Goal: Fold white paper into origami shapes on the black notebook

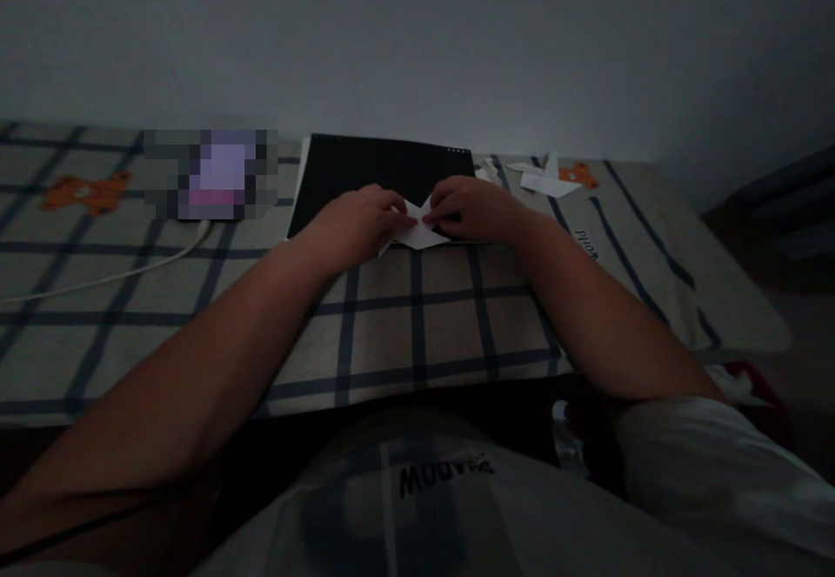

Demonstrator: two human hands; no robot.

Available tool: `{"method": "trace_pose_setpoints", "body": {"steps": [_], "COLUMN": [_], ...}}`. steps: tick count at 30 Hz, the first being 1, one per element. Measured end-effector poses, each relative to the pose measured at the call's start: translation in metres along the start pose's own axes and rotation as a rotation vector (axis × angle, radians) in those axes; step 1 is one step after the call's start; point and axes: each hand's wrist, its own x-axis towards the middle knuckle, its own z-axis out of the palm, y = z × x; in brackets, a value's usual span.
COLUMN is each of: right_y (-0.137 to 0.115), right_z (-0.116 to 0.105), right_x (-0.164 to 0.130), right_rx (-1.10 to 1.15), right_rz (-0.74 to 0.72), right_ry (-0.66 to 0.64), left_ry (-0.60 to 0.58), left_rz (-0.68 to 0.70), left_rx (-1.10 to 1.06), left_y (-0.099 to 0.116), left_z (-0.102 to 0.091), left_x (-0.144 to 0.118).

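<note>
Between my hands is a folded piece of white paper (418, 236), lying over the front edge of a black flat board or folder (384, 164). My left hand (365, 222) grips the paper's left part, thumb and fingers closed together on it. From the other side my right hand (473, 209) pinches the right part with thumb and forefinger. Pointed corners of the paper stick out above and below the fingertips. The rest of its folds are hidden by my fingers.
A folded white paper shape (551, 178) with pointed wings stands at the back right, with paper scraps (488, 172) beside it. At the left lies a pixelated phone (220, 172) on a white cable (150, 265). The checked tablecloth (404, 333) meets a wall behind.
</note>
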Motion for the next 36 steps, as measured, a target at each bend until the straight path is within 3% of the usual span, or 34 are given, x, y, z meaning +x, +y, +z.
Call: {"method": "trace_pose_setpoints", "body": {"steps": [11,18,23,36], "right_y": [-0.016,-0.047,-0.046,-0.048], "right_z": [-0.002,-0.02,-0.026,-0.026], "right_x": [0.001,0.005,0.002,0.0], "right_rx": [-0.13,-0.239,-0.291,-0.235], "right_rz": [0.029,0.255,0.386,0.214], "right_ry": [-0.04,-0.145,-0.144,-0.191], "left_ry": [-0.052,-0.07,-0.054,0.012], "left_rz": [-0.01,-0.031,-0.047,-0.011], "left_rx": [0.017,0.031,0.01,-0.015], "left_y": [0.007,0.012,0.013,0.003], "left_z": [-0.007,-0.009,-0.01,-0.005], "left_x": [0.001,0.002,0.002,-0.001]}}
